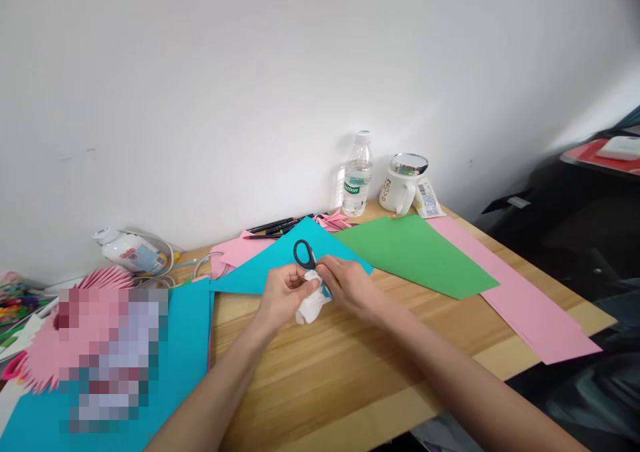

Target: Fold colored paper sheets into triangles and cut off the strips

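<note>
Above the middle of the wooden desk, my two hands meet around a small pair of scissors and a crumpled white tissue. The black finger loop of the scissors point(303, 255) points up and away from me; the blades are hidden by the tissue and fingers. My left hand point(289, 292) is closed, pinching the tissue point(311, 305), which hangs down below the fingertips. My right hand point(347, 280) is closed on the scissors just below the handle. Behind the hands lies a blue paper sheet point(255, 275), and to their right a green sheet point(415, 255).
Pink paper strips point(540, 319) lie along the desk's right side. By the wall stand a water bottle point(356, 179) and a white mug point(397, 189), with dark pens point(273, 227) farther left. A white bottle point(130, 251) and a fringed pink paper piece point(95, 312) are at left.
</note>
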The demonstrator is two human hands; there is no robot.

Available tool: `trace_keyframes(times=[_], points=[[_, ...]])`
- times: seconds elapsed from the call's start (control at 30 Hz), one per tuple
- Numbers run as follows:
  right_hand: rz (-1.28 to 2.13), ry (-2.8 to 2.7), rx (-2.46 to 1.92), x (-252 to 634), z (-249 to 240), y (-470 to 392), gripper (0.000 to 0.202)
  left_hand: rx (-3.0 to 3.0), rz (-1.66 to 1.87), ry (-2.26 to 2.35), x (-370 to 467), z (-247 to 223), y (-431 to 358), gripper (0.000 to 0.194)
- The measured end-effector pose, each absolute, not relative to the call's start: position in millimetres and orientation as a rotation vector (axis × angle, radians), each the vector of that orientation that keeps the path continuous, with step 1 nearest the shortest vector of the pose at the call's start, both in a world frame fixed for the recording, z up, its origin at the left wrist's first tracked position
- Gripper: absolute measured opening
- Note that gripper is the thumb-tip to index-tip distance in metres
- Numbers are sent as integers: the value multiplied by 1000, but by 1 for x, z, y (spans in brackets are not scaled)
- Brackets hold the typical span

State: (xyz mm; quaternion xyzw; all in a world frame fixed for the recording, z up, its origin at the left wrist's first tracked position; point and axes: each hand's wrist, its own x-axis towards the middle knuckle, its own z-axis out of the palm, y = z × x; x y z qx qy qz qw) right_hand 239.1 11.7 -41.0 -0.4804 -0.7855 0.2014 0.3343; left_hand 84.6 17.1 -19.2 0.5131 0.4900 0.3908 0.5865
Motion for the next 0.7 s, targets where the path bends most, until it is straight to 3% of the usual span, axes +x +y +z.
trace_keyframes(times=[0.2,0.37,0.57,0.7], points=[[1113,-1951,-1040,248,-33,17,25,1075,881,1089,76,-24,24,34],[1251,-1638,-1046,240,-40,17,23,1172,948,1119,77,-19,23,32],[1192,-1751,-1131,247,-29,12,26,1306,676,1126,68,-9,27,27],[1345,-1733,-1057,253,-25,13,29,1391,512,1026,58,-5,29,24]])
